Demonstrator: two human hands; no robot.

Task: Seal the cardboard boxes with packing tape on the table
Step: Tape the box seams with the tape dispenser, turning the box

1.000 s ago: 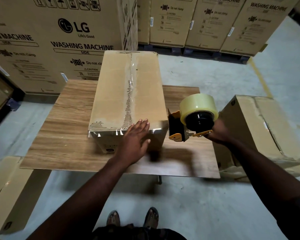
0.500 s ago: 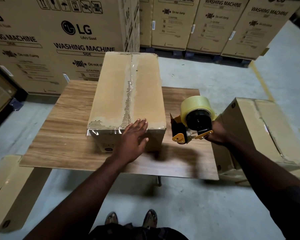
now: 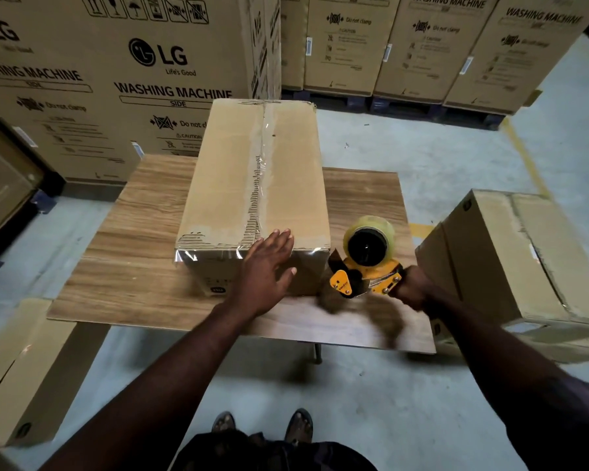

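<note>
I'm seeing plain tan on the cardboard box [image 3: 225, 185], with a glossy clear tape strip [image 3: 264, 154] down its middle and ribbed, striped patches where the top skin is torn. The table [image 3: 140, 232] is light brown wood grain, streaky. The tape dispenser [image 3: 381, 268] reads orange-yellow and black, and its roll [image 3: 371, 224] is pale translucent yellow round a black core. The floor [image 3: 422, 158] is pale grey with a yellow line [image 3: 521, 154]. The stacked cartons [image 3: 116, 79] are tan with black lettering and symbols.
</note>
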